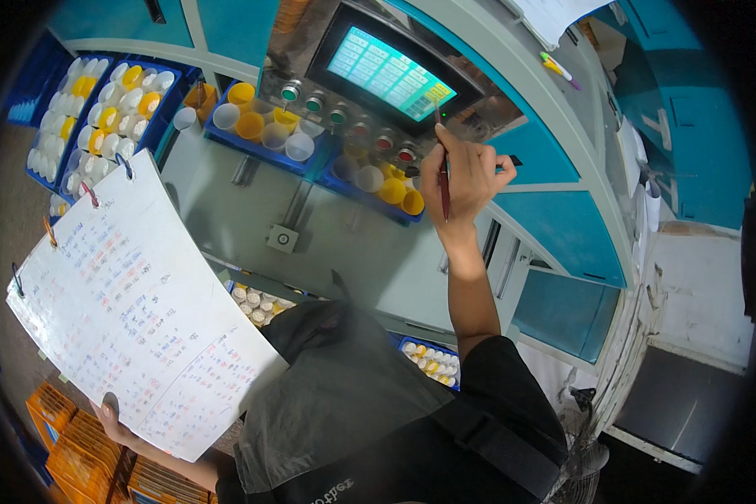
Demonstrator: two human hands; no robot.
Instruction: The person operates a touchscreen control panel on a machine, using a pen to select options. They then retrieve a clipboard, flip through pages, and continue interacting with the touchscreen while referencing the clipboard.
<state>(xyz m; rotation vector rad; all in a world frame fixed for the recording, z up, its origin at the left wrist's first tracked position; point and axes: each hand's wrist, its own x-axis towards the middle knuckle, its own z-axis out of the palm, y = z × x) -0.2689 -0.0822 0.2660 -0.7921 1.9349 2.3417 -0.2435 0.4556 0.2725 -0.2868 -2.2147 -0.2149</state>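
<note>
My right hand (470,181) is closed around a dark red pen (444,191), held upright just below the lit touchscreen (391,71) of a machine panel. The pen's upper end reaches the lower right corner of the screen; whether it touches the glass I cannot tell. Under the screen runs a row of round green and red push buttons (338,115). At the lower left my left hand (113,416) grips the bottom edge of a ring-bound notebook (143,294), its thumb on the page. Handwriting in blue and red covers the open page.
Blue crates of white and yellow cups (269,126) stand behind the grey worktop (370,269). More blue crates with white and yellow round pieces (109,118) are at the far left. Orange racks (84,454) sit lower left. Markers (560,69) lie on a ledge at right.
</note>
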